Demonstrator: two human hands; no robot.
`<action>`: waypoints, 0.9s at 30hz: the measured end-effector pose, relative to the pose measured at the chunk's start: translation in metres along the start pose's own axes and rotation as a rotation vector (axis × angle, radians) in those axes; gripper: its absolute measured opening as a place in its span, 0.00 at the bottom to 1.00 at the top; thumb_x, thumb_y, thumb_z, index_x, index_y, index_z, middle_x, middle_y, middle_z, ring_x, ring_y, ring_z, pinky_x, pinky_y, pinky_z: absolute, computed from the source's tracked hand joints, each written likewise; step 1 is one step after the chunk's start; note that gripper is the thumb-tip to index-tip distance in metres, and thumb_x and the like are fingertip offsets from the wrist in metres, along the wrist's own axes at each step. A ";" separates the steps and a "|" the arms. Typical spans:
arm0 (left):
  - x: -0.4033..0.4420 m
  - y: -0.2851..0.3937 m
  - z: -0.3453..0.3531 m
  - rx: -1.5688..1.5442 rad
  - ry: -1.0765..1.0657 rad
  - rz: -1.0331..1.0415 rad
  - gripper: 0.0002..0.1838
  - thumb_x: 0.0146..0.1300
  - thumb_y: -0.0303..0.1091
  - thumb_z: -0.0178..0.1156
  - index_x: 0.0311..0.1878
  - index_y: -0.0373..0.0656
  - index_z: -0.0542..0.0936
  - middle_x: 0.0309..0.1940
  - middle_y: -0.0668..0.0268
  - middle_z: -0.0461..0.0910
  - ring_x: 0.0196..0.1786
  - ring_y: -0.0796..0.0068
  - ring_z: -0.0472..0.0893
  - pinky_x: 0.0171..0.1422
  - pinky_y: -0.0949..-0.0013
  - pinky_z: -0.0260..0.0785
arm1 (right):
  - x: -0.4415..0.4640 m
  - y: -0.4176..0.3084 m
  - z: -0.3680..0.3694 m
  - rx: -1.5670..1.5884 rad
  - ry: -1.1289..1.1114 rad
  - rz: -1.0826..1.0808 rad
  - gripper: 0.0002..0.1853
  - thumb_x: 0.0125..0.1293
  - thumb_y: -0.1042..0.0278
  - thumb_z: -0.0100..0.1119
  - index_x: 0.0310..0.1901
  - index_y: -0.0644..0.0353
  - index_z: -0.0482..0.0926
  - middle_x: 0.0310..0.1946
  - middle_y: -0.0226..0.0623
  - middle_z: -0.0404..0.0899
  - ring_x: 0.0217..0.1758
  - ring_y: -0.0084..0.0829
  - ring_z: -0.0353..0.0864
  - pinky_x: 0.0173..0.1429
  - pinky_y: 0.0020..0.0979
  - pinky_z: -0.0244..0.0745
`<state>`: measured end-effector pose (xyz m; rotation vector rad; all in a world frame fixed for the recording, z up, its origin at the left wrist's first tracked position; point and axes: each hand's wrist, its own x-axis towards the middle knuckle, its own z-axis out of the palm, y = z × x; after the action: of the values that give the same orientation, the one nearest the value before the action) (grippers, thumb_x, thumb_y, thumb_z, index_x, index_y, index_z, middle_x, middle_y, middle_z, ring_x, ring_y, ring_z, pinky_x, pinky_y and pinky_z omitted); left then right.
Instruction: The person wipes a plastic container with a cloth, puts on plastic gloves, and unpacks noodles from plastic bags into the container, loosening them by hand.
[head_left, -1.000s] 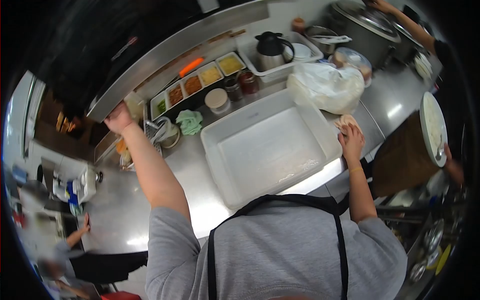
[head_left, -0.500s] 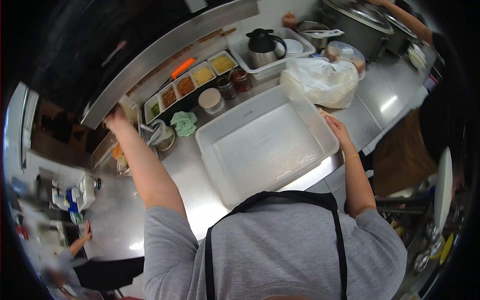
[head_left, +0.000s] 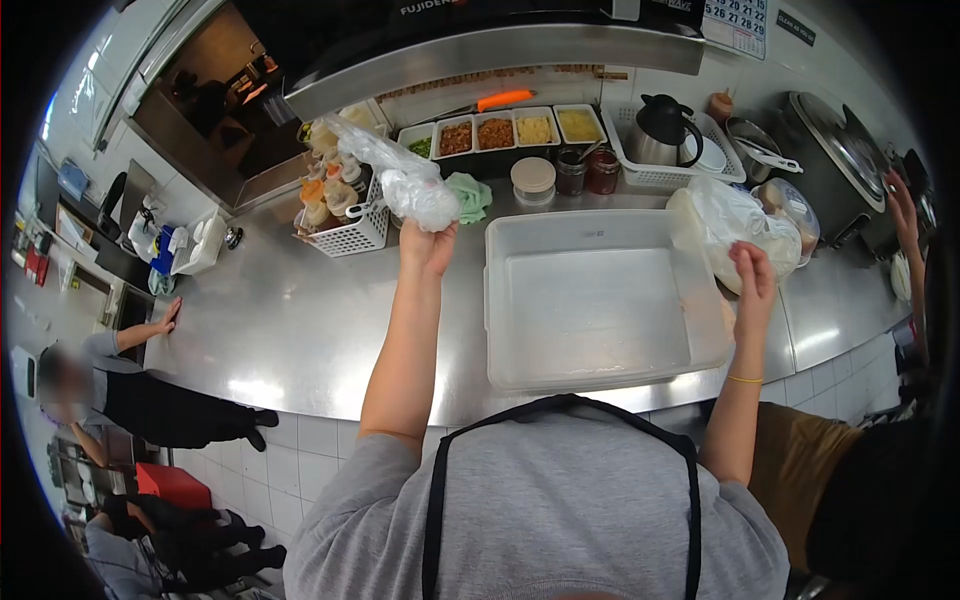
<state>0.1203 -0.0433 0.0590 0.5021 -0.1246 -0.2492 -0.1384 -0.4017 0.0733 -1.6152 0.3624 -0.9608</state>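
Note:
My left hand (head_left: 430, 247) is closed on a crumpled clear plastic bag (head_left: 412, 190), lifted over the counter left of the green cloth (head_left: 468, 198). The rectangular translucent tub (head_left: 590, 382) lies in front of me with a wet film on its bottom. Above its right end is my right hand (head_left: 753, 272), raised with fingers curled; whether it holds anything is too small to tell. Behind it sits a white plastic bag (head_left: 745, 225). A pinkish item (head_left: 728, 315) shows at the tub's right edge, partly hidden.
Food containers (head_left: 495, 133) line the back under a metal shelf edge. A basket of bottles (head_left: 350, 238) stands left, a thermos (head_left: 660, 130) and large pots (head_left: 820, 140) right. Co-workers (head_left: 150, 400) are at the left; another person's hand (head_left: 902, 210) shows at far right.
My left hand has come from under the shelf edge with the clear bag in it. My right hand has lifted off the tub's right side. The view has turned and shows more left.

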 end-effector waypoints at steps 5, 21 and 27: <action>-0.015 0.010 -0.004 0.091 0.017 0.117 0.14 0.62 0.30 0.52 0.51 0.44 0.68 0.43 0.65 0.74 0.44 0.70 0.76 0.44 0.67 0.72 | -0.021 -0.012 0.065 -0.071 -0.527 -0.032 0.07 0.63 0.69 0.54 0.38 0.62 0.77 0.34 0.28 0.76 0.40 0.18 0.73 0.48 0.21 0.67; 0.075 0.076 -0.027 1.894 0.352 0.797 0.09 0.55 0.26 0.48 0.31 0.32 0.78 0.26 0.47 0.78 0.31 0.52 0.78 0.40 0.57 0.70 | -0.067 0.014 0.106 -0.098 -0.874 0.142 0.07 0.61 0.69 0.57 0.36 0.62 0.77 0.32 0.30 0.77 0.35 0.20 0.74 0.43 0.23 0.70; 0.094 -0.021 0.053 1.936 -0.271 0.723 0.10 0.57 0.30 0.48 0.34 0.35 0.77 0.32 0.48 0.77 0.38 0.49 0.76 0.43 0.54 0.68 | -0.066 0.011 0.104 -0.217 -0.944 0.120 0.06 0.61 0.69 0.57 0.37 0.62 0.77 0.32 0.29 0.77 0.35 0.20 0.74 0.43 0.23 0.71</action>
<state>0.1966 -0.1100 0.1000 2.2705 -0.8204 0.6500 -0.0986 -0.2904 0.0379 -2.0202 -0.1004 -0.0014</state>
